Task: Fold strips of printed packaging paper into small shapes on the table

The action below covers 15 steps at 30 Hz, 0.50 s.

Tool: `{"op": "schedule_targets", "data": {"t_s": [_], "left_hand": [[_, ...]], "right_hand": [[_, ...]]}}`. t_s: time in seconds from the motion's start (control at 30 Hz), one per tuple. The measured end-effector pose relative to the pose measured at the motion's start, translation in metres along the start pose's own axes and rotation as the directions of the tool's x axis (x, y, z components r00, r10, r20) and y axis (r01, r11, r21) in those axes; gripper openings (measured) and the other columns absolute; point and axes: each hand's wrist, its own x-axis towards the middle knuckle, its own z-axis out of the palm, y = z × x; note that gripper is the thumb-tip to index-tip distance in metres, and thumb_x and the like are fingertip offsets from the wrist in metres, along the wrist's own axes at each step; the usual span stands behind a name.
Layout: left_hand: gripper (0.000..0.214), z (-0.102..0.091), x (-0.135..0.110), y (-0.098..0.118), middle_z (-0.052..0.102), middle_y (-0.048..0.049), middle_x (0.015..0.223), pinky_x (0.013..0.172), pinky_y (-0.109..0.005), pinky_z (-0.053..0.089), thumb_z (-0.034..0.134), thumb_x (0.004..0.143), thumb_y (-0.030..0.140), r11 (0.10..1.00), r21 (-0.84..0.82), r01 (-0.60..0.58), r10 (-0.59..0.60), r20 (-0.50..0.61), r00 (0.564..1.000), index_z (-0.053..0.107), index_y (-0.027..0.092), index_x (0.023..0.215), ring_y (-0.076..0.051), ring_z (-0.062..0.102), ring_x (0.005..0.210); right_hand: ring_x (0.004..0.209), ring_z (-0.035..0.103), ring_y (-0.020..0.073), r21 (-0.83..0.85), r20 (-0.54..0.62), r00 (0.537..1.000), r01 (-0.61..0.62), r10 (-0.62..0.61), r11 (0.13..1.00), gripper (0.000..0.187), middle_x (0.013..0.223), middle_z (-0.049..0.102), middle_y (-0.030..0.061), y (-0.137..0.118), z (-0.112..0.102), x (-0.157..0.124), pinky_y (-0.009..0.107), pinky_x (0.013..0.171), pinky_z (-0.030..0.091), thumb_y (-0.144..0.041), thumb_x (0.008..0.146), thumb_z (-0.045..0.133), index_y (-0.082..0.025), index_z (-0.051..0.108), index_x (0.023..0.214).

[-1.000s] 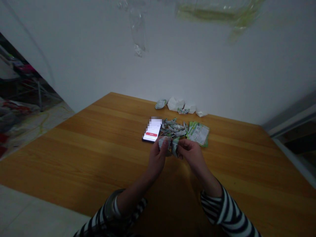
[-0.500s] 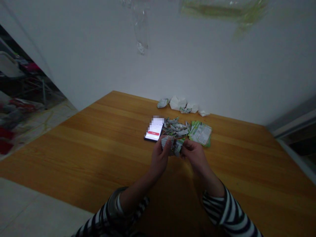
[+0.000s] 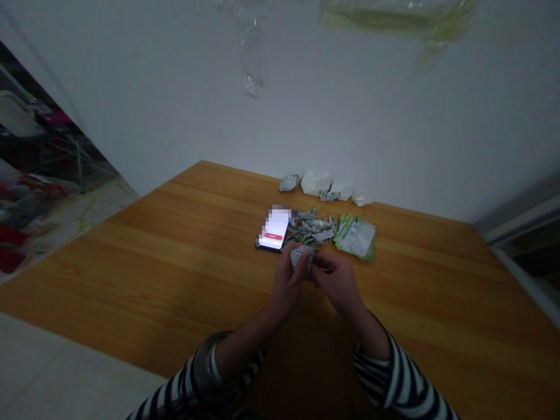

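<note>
My left hand [image 3: 286, 284] and my right hand [image 3: 336, 280] meet over the wooden table [image 3: 131, 262], both pinched on one small folded printed wrapper [image 3: 303, 255]. Just beyond the hands lies a heap of several folded wrapper pieces [image 3: 312, 228]. A stack of flat green and white wrappers [image 3: 356, 236] lies to its right. A lit phone [image 3: 274, 229] lies to the left of the heap. Both forearms wear striped sleeves.
Crumpled white and green wrappers [image 3: 326, 186] lie at the table's far edge against the white wall. Clear plastic [image 3: 251, 52] hangs on the wall above. Clutter sits on the floor at far left [image 3: 26, 192]. A pale floor shows at lower left.
The wrapper piece has been folded narrower between my fingers, and my hands have drawn closer together. The view has shifted a little.
</note>
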Motion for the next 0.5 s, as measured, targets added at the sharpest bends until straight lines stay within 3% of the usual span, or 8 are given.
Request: {"op": "schedule_targets", "data": {"t_s": [0.1, 0.23, 0.27, 0.33, 0.37, 0.4, 0.5], "left_hand": [[0.024, 0.000, -0.001, 0.000, 0.057, 0.0017, 0.072, 0.056, -0.021, 0.044, 0.058, 0.087, 0.043, 1.000, -0.005, 0.015, -0.015, -0.027, 1.000, 0.058, 0.019, 0.087, -0.012, 0.052, 0.061], [0.030, -0.006, 0.008, 0.006, 0.064, -0.0010, 0.075, 0.057, -0.021, 0.047, 0.059, 0.086, 0.047, 0.990, -0.125, 0.072, -0.079, -0.054, 0.995, 0.063, 0.017, 0.086, -0.013, 0.060, 0.063], [0.033, -0.008, 0.013, 0.008, 0.066, -0.0021, 0.077, 0.060, -0.022, 0.049, 0.058, 0.086, 0.048, 0.979, -0.189, 0.071, -0.092, -0.105, 0.990, 0.063, 0.016, 0.087, -0.014, 0.063, 0.065], [0.037, -0.014, 0.023, 0.012, 0.069, -0.0036, 0.079, 0.067, -0.027, 0.053, 0.053, 0.087, 0.052, 0.932, -0.360, 0.037, -0.142, -0.268, 0.953, 0.063, 0.016, 0.090, -0.017, 0.069, 0.071], [0.037, -0.016, 0.029, 0.013, 0.069, -0.0028, 0.076, 0.069, -0.029, 0.054, 0.054, 0.086, 0.053, 0.900, -0.435, 0.018, -0.184, -0.343, 0.921, 0.062, 0.016, 0.087, -0.017, 0.071, 0.071], [0.036, -0.019, 0.033, 0.015, 0.069, -0.0019, 0.074, 0.072, -0.030, 0.055, 0.055, 0.086, 0.052, 0.865, -0.501, 0.016, -0.239, -0.386, 0.891, 0.061, 0.017, 0.085, -0.017, 0.072, 0.071], [0.031, -0.024, 0.040, 0.017, 0.069, -0.0017, 0.074, 0.072, -0.027, 0.056, 0.058, 0.086, 0.046, 0.815, -0.578, 0.033, -0.337, -0.428, 0.838, 0.061, 0.016, 0.086, -0.016, 0.073, 0.073]], "right_hand": [[0.051, 0.052, 0.0099, -0.089, 0.040, 0.997, 0.075, -0.071, 0.993, 0.014, 0.060, 0.060, -0.0020, -0.003, 0.003, -0.001, 0.019, 0.046, 0.042, -0.019, 0.077, 0.058, -0.016, 0.072, 0.074], [0.052, 0.059, 0.0131, -0.087, 0.246, 0.967, 0.083, -0.059, 0.993, 0.016, 0.062, 0.066, 0.0001, -0.013, -0.018, 0.014, 0.022, 0.049, 0.047, -0.028, 0.078, 0.064, -0.016, 0.074, 0.080], [0.053, 0.060, 0.0139, -0.094, 0.221, 0.973, 0.095, -0.072, 0.991, 0.019, 0.064, 0.068, 0.0011, -0.015, -0.027, 0.021, 0.022, 0.049, 0.047, -0.030, 0.080, 0.063, -0.016, 0.075, 0.084], [0.055, 0.061, 0.0143, -0.182, 0.018, 0.989, 0.145, -0.144, 0.972, 0.022, 0.072, 0.072, 0.0034, -0.016, -0.042, 0.035, 0.024, 0.053, 0.048, -0.031, 0.084, 0.060, -0.016, 0.073, 0.094], [0.057, 0.061, 0.0147, -0.272, -0.053, 0.979, 0.175, -0.196, 0.946, 0.021, 0.073, 0.072, 0.0040, -0.016, -0.047, 0.041, 0.025, 0.055, 0.048, -0.029, 0.085, 0.060, -0.016, 0.073, 0.095], [0.060, 0.061, 0.0156, -0.397, -0.053, 0.969, 0.203, -0.243, 0.895, 0.018, 0.075, 0.072, 0.0044, -0.015, -0.049, 0.047, 0.025, 0.057, 0.047, -0.026, 0.085, 0.061, -0.017, 0.074, 0.093], [0.080, 0.064, 0.0187, -0.703, 0.241, 0.942, 0.336, -0.235, 0.626, 0.010, 0.087, 0.072, 0.0045, -0.010, -0.041, 0.054, 0.027, 0.070, 0.047, -0.016, 0.082, 0.065, -0.020, 0.074, 0.087]]}}
